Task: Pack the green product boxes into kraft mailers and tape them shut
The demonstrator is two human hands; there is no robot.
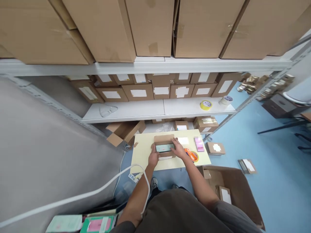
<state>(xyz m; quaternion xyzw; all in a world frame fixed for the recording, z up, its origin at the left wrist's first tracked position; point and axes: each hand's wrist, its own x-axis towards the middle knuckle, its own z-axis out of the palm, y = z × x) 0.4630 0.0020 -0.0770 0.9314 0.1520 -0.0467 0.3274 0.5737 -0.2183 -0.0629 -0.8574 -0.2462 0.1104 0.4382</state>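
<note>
A small open cardboard box (167,138) stands on a pale yellow tabletop, its back flap raised. Inside it lies a flat mint-green package (164,148). My left hand (153,157) grips the box's left side, thumb near the rim. On the right side, my right hand (179,149) holds the box, one finger up by the back flap and the thumb by the mint package. Just right of that hand lies an orange tape dispenser (190,154) with a yellow tape roll. A white paper label (183,140) is behind my right hand.
The yellow table (143,158) stands before a metal shelf (136,111) with labelled cartons. An open carton (126,131) is at back left, a large open carton (245,191) at front right. A white cable (97,191) crosses my left forearm in view. Boxes (215,148) lie on the floor.
</note>
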